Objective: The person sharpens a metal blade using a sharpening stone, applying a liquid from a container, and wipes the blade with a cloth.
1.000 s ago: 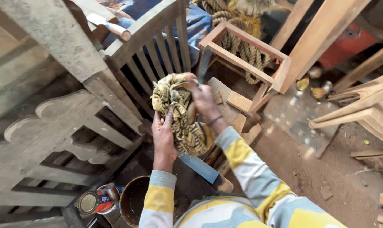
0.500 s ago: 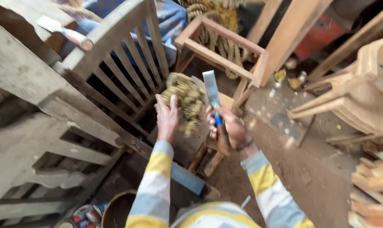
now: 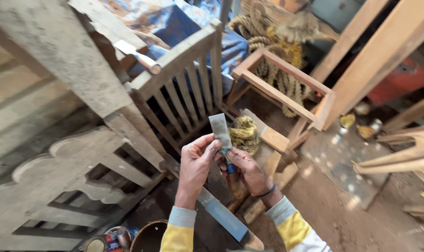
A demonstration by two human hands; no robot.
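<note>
The dusty grey slatted wooden chair frame (image 3: 184, 88) lies tilted across the upper left, with a bare rectangular timber frame (image 3: 286, 88) and coiled thick rope (image 3: 268, 56) behind it. A crumpled yellow-and-dark patterned rag (image 3: 243, 134) rests on a wood offcut just beyond the hands. Round tins (image 3: 104, 240) sit at the lower edge, near the left sleeve.

The flat steel putty scraper with a blue handle (image 3: 221, 135) is held upright at centre frame, between both hands and in front of the rag. The right hand (image 3: 249, 170) has its grip closed around the blue handle. The left hand (image 3: 195, 163) pinches the blade's lower edge between thumb and fingertips (image 3: 214, 145); grip closed on the blade.

Judgement: the scraper is light and stiff, the blade thin with some spring, its face dull and probably coated in residue, so possibly slick. Best taken by the handle; blade edges call for care.
</note>
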